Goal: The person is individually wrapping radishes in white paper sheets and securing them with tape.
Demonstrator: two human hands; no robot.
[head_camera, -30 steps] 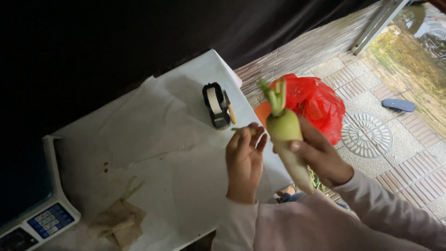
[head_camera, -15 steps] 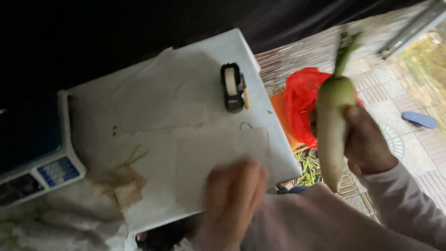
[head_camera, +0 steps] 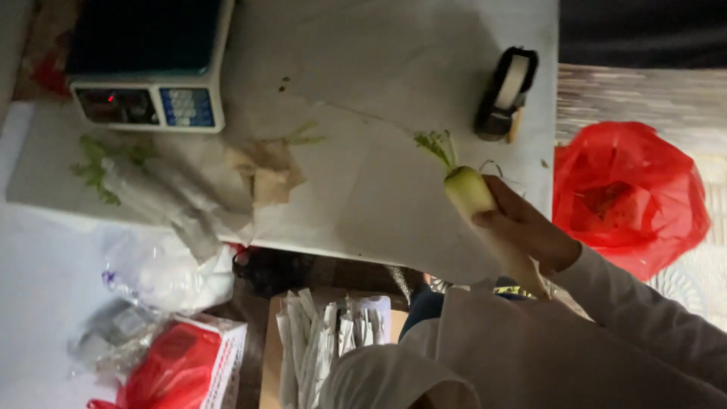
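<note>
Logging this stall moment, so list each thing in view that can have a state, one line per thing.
Right hand: closed around the radish.
Long white radish with green top: held tilted above the table, leaves trimmed short.
Grey digital scale: switched on, red display lit, platform bare.
Black tape dispenser: standing on the white paper-covered table.
Red plastic bag: open.
Left hand: out of view.

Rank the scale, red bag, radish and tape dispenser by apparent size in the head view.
1. Red plastic bag and weighing scale: look alike, unranked.
2. White radish, partly hidden by the right hand.
3. Tape dispenser.
</note>
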